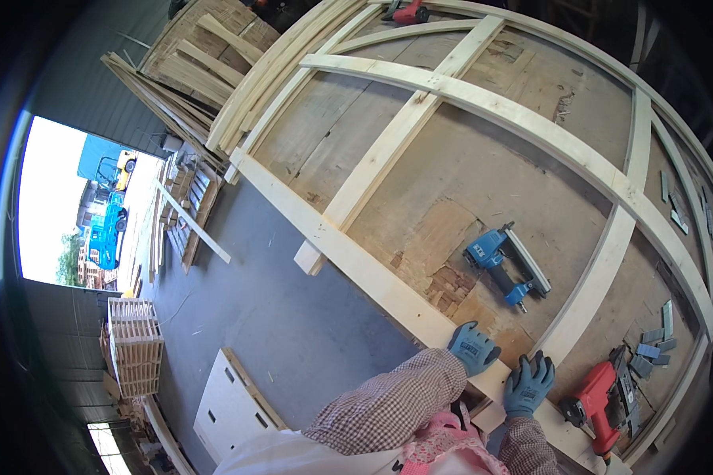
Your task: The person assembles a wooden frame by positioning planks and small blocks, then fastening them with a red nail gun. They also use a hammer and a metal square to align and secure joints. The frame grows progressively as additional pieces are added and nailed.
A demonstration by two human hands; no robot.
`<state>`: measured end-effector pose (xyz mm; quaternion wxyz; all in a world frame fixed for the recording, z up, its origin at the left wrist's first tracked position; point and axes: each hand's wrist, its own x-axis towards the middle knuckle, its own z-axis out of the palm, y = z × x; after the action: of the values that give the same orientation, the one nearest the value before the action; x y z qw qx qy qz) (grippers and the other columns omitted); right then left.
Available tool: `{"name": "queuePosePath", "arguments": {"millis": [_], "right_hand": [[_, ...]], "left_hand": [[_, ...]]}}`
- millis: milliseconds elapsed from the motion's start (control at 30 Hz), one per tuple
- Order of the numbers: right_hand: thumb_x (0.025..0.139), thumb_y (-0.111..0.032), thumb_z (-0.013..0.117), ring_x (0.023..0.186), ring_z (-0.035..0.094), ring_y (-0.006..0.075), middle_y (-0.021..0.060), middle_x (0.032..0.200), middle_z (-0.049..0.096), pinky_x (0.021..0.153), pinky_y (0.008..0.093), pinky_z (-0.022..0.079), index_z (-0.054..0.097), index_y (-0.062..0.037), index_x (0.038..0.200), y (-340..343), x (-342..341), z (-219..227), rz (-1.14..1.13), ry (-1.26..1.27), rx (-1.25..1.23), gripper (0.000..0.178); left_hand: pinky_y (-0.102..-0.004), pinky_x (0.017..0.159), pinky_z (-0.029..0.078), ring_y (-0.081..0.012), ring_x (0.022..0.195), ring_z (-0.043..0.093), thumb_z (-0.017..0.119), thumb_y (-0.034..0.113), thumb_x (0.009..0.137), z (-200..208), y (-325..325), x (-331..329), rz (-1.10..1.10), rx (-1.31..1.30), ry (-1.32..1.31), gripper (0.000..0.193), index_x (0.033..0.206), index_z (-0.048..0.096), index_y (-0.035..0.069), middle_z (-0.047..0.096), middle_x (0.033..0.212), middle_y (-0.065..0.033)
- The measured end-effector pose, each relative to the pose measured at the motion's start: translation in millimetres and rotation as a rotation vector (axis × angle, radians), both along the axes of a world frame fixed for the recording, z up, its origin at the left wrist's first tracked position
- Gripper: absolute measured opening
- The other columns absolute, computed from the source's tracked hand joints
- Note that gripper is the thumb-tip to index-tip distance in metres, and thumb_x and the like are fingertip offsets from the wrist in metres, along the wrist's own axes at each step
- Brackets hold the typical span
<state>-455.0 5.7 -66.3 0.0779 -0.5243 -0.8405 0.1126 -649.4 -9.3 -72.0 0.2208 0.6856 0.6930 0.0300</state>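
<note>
My left hand (473, 348), in a blue glove with dark fingertips, is closed over the near long board (372, 275) of a pale wooden frame. To its right, my right hand (529, 385) wears a matching glove and lies on the same board with fingers stretched out. Its fingertips are beside the lower end of a crosspiece (590, 297). Ahead of both hands, a blue nail gun (495, 260) rests on the worn tabletop inside the frame. A red nail gun (602, 402) lies right of my right hand.
Staple strips (653, 348) are scattered beyond the red nail gun. One long beam (531, 131) crosses the frame. Another red tool (410, 13) sits at the far edge. Stacked boards (273, 75) stand at the far left. A slotted white panel (234, 408) lies on the grey floor.
</note>
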Motion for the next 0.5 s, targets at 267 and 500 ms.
{"name": "queuePosePath", "arguments": {"millis": [267,500], "right_hand": [[0.071,-0.022,0.061,0.122,0.034,0.0384,0.013,0.129,0.043,0.101,0.0526,0.026,0.059,-0.0151,0.108,0,3,3,-0.043,0.046,-0.013,0.038],[0.072,-0.027,0.064,0.12,0.035,0.0383,0.0143,0.127,0.043,0.101,0.0534,0.026,0.059,-0.0155,0.105,2,6,10,-0.082,0.08,-0.047,0.036]], "left_hand": [[-0.0402,0.097,0.036,-0.0211,0.082,0.06,0.05,0.033,0.085,1,2,1,-0.028,0.038,-0.034,0.025,0.079,0.064,0.013,0.064,0.08,-0.0054],[-0.0423,0.096,0.035,-0.0208,0.084,0.06,0.052,0.031,0.083,-15,4,4,-0.059,0.061,-0.038,0.018,0.081,0.064,0.018,0.065,0.082,-0.0042]]}}
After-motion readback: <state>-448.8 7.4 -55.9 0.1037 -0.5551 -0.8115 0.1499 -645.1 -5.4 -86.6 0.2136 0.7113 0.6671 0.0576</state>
